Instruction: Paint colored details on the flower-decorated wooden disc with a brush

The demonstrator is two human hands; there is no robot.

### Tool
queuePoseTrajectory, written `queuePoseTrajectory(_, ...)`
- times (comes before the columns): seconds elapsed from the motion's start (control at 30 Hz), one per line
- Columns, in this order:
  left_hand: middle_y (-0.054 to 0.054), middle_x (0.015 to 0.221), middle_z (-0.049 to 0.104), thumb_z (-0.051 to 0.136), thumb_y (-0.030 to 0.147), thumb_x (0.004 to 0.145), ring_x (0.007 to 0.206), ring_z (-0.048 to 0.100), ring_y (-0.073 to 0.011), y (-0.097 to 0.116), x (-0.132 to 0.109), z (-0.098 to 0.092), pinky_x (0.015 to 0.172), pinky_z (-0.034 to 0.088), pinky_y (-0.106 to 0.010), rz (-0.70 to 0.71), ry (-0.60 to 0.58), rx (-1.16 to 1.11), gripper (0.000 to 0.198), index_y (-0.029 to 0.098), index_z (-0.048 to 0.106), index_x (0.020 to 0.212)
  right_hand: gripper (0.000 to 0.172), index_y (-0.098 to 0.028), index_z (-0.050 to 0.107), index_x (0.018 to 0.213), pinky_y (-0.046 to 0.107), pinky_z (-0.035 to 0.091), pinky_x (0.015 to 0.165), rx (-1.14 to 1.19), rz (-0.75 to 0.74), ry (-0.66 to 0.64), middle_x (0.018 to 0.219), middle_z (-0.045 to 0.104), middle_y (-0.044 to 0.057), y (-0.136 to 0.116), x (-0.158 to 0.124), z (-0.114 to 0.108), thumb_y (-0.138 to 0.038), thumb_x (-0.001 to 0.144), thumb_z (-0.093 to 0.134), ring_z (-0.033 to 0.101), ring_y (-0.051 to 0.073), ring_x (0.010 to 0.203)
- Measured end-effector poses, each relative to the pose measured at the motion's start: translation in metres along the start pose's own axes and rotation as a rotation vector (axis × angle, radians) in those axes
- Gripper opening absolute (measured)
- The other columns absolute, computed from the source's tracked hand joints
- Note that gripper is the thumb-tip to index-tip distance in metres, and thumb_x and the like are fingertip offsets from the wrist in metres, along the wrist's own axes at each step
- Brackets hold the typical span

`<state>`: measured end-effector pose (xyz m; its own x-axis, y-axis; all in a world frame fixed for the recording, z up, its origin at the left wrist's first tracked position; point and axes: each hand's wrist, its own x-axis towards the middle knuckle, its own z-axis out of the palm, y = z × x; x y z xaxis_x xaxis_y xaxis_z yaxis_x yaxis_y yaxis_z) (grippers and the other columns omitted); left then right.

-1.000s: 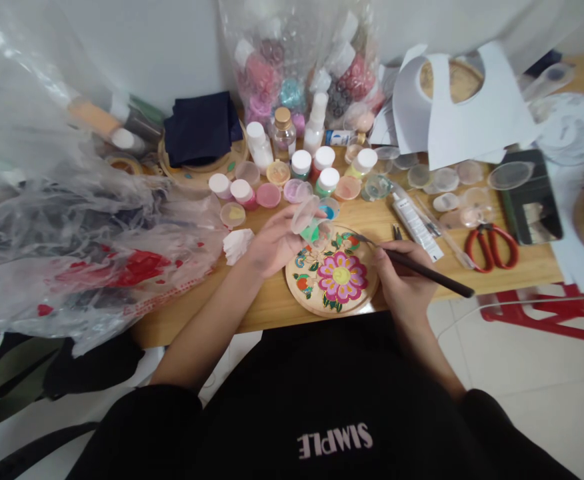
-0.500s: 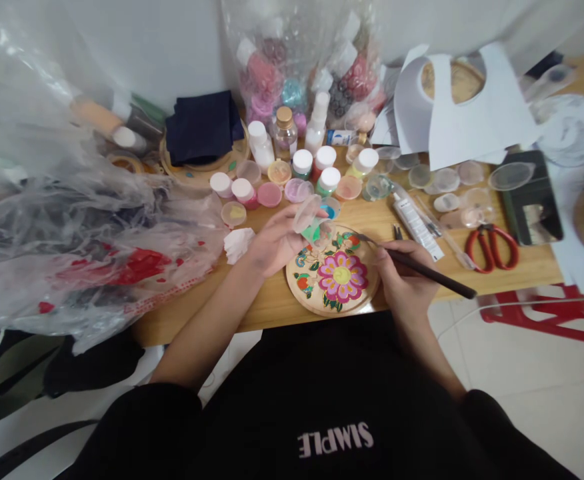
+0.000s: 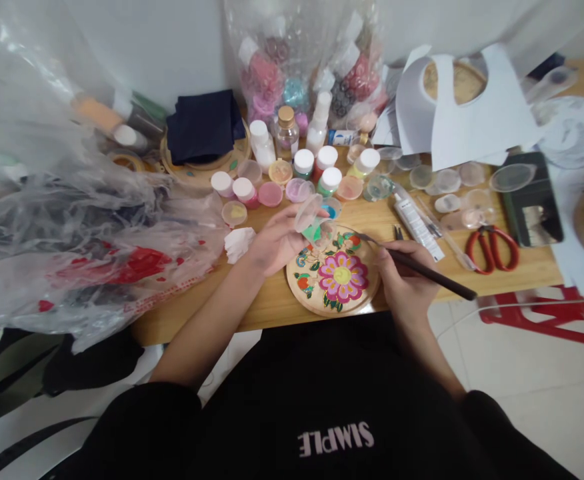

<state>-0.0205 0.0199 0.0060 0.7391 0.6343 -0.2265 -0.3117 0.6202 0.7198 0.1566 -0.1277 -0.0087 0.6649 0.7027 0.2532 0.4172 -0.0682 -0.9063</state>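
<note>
A round wooden disc (image 3: 333, 273) painted with a pink flower and green leaves lies at the table's near edge. My left hand (image 3: 277, 243) is closed on a small clear cup of green paint (image 3: 312, 223), tilted just above the disc's far rim. My right hand (image 3: 405, 280) grips a dark-handled brush (image 3: 422, 270). The brush tip reaches left to the disc's upper right edge.
Small paint jars with white lids (image 3: 317, 167) and open paint cups stand behind the disc. Red scissors (image 3: 492, 243), a glue tube (image 3: 415, 220) and a black tray (image 3: 532, 197) lie to the right. Crumpled plastic bags (image 3: 72, 233) fill the left. White paper sheets (image 3: 472, 107) sit at the back right.
</note>
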Motion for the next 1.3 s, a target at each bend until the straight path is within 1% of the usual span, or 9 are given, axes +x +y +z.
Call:
queuePoseTrajectory(0.13, -0.01, 0.101, 0.078, 0.088, 0.042, 0.071, 0.1, 0.076, -0.0284, -0.001, 0.0, -0.0013, 0.074, 0.058, -0.033, 0.009, -0.001, -0.013, 0.035, 0.017, 0.074, 0.091, 0.019, -0.023, 0.072, 0.085, 0.03, 0.059, 0.059, 0.005, 0.001, -0.01, 0.076, 0.074, 0.0, -0.0007, -0.0007, 0.0003, -0.042, 0.087, 0.077, 0.069, 0.014, 0.064)
queuePoseTrajectory(0.27, -0.009, 0.101, 0.078, 0.088, 0.043, 0.07, 0.1, 0.076, -0.0281, -0.0014, 0.0001, -0.001, 0.074, 0.059, -0.032, 0.011, 0.007, -0.013, 0.036, 0.017, 0.074, 0.091, 0.014, -0.024, 0.073, 0.086, 0.03, 0.059, 0.061, 0.003, -0.026, -0.012, 0.077, 0.074, -0.001, 0.0, -0.001, 0.0, -0.037, 0.088, 0.076, 0.07, 0.014, 0.066)
queuePoseTrajectory(0.5, -0.008, 0.093, 0.077, 0.087, 0.043, 0.072, 0.097, 0.077, -0.0276, -0.001, -0.0002, -0.0015, 0.075, 0.06, -0.033, 0.011, 0.0, 0.008, 0.034, 0.017, 0.073, 0.091, 0.02, -0.024, 0.072, 0.087, 0.032, 0.061, 0.064, -0.032, 0.006, -0.027, 0.079, 0.074, 0.0, 0.0025, -0.0022, -0.0013, -0.043, 0.089, 0.075, 0.071, 0.015, 0.069)
queuePoseTrajectory(0.67, -0.008, 0.1, 0.078, 0.088, 0.044, 0.071, 0.095, 0.076, -0.0243, 0.0001, -0.0003, -0.0008, 0.075, 0.06, -0.031, 0.003, -0.002, 0.008, 0.036, 0.018, 0.074, 0.091, 0.019, -0.024, 0.072, 0.087, 0.033, 0.061, 0.064, -0.029, -0.009, -0.024, 0.079, 0.074, 0.0, 0.0036, -0.0019, -0.0012, -0.043, 0.089, 0.075, 0.071, 0.015, 0.068)
queuePoseTrajectory(0.83, -0.005, 0.091, 0.077, 0.089, 0.046, 0.069, 0.089, 0.075, -0.0216, 0.0002, 0.0002, 0.0015, 0.073, 0.06, -0.029, 0.014, -0.009, -0.006, 0.037, 0.018, 0.075, 0.089, 0.016, -0.024, 0.073, 0.087, 0.032, 0.06, 0.064, -0.011, -0.027, -0.023, 0.079, 0.074, -0.001, 0.0034, -0.0014, -0.0006, -0.04, 0.089, 0.076, 0.07, 0.014, 0.068)
queuePoseTrajectory(0.9, -0.005, 0.089, 0.075, 0.089, 0.046, 0.07, 0.089, 0.074, -0.0222, -0.0004, 0.0002, 0.0007, 0.073, 0.059, -0.03, 0.014, -0.009, -0.009, 0.036, 0.019, 0.075, 0.089, 0.016, -0.024, 0.073, 0.087, 0.031, 0.06, 0.063, -0.001, -0.022, -0.006, 0.079, 0.074, -0.001, 0.0023, -0.0019, -0.0004, -0.04, 0.088, 0.077, 0.071, 0.014, 0.068)
queuePoseTrajectory(1.07, -0.007, 0.097, 0.075, 0.084, 0.042, 0.073, 0.099, 0.074, -0.0258, -0.002, -0.0001, -0.0034, 0.079, 0.058, -0.034, -0.005, -0.012, 0.005, 0.032, 0.019, 0.072, 0.093, 0.02, -0.024, 0.072, 0.086, 0.032, 0.06, 0.063, 0.025, 0.024, 0.006, 0.078, 0.075, 0.0, 0.0009, -0.0032, -0.0012, -0.043, 0.088, 0.078, 0.071, 0.015, 0.068)
queuePoseTrajectory(1.13, -0.007, 0.097, 0.075, 0.084, 0.041, 0.074, 0.096, 0.074, -0.0247, -0.0022, 0.0002, -0.0036, 0.078, 0.057, -0.034, 0.0, -0.025, -0.005, 0.032, 0.018, 0.072, 0.094, 0.019, -0.024, 0.073, 0.086, 0.032, 0.06, 0.063, 0.03, 0.013, 0.002, 0.079, 0.074, 0.0, 0.0015, -0.0031, -0.0015, -0.042, 0.088, 0.078, 0.07, 0.015, 0.067)
queuePoseTrajectory(1.3, -0.003, 0.084, 0.073, 0.089, 0.042, 0.072, 0.082, 0.072, -0.0193, -0.0016, 0.001, -0.0019, 0.074, 0.058, -0.03, 0.019, -0.046, -0.036, 0.034, 0.018, 0.075, 0.091, 0.019, -0.023, 0.073, 0.086, 0.031, 0.06, 0.063, 0.002, -0.009, -0.008, 0.08, 0.074, 0.0, 0.0028, -0.002, -0.0016, -0.041, 0.088, 0.077, 0.071, 0.015, 0.069)
